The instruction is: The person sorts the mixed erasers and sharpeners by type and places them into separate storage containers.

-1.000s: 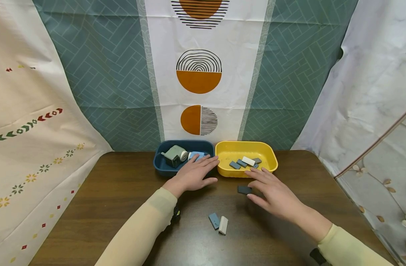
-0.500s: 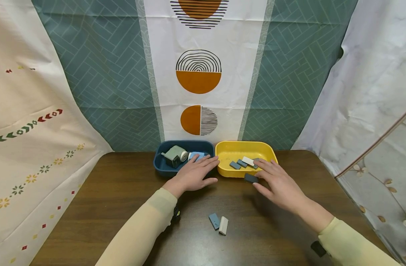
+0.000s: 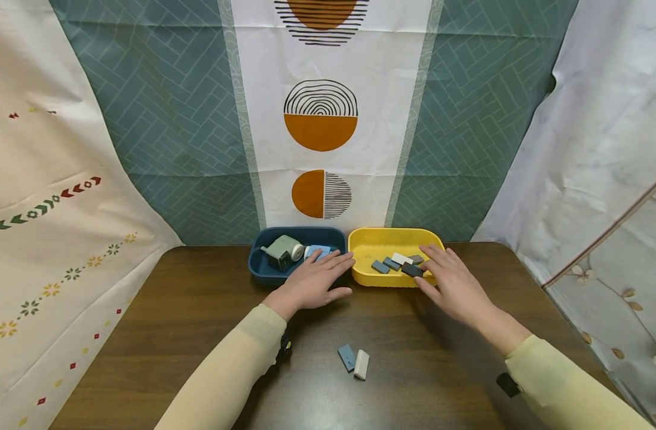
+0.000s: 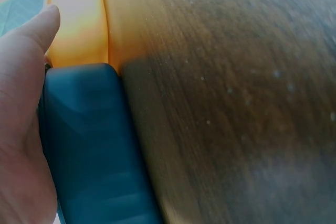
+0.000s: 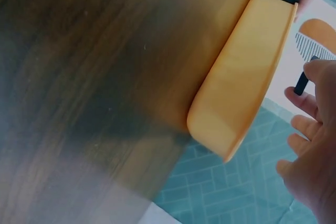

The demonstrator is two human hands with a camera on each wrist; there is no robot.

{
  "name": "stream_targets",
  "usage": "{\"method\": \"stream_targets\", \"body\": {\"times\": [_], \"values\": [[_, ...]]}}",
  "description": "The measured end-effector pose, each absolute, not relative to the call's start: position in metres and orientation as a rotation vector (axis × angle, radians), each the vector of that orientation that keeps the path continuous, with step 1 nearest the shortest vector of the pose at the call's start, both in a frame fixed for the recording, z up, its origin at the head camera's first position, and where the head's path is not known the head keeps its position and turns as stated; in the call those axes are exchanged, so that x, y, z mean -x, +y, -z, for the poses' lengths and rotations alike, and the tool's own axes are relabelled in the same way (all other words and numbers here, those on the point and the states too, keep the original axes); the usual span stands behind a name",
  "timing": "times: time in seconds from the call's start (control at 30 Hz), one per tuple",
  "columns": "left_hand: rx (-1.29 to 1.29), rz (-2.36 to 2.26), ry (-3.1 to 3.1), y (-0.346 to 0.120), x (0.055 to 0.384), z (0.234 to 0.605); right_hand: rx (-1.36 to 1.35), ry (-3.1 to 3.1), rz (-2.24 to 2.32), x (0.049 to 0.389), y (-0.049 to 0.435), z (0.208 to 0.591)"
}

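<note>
My right hand (image 3: 457, 289) pinches a small black rectangular block (image 3: 412, 270) between thumb and finger, above the front right of a yellow bin (image 3: 372, 279). In the right wrist view the black block (image 5: 302, 84) shows edge-on, held above the bin's rim. Inside the yellow bin lie a white block (image 3: 401, 259) and several blue-grey ones (image 3: 380, 267). My left hand (image 3: 312, 282) is spread flat with straight fingers over the front right of a navy bin (image 3: 260, 276), holding nothing. Whether it touches the rim I cannot tell.
The navy bin holds a sage-green toy-like object (image 3: 282, 251) and a light blue item (image 3: 317, 251), partly behind the left fingers. Nearer on the brown table (image 3: 199, 334) lie a blue block (image 3: 347, 358) and a white block (image 3: 361, 365), side by side. Patterned cloth hangs behind the bins.
My right hand has carried the black block up and away from me, from in front of the yellow bin to over it. The left hand stays in place.
</note>
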State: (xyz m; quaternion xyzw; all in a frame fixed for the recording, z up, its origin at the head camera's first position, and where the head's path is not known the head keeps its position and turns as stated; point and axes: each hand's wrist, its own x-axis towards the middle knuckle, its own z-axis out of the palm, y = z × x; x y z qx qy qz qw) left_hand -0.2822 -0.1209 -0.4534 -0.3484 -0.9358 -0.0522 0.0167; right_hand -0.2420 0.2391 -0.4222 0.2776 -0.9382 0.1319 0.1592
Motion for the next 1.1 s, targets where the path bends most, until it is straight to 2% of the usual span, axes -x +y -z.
{"method": "stream_targets", "body": {"times": [1.1], "values": [[1.089, 0.191, -2.927, -0.121, 0.283, 0.453, -0.578, -2.789, -0.359, 0.300, 0.236, 0.430]]}}
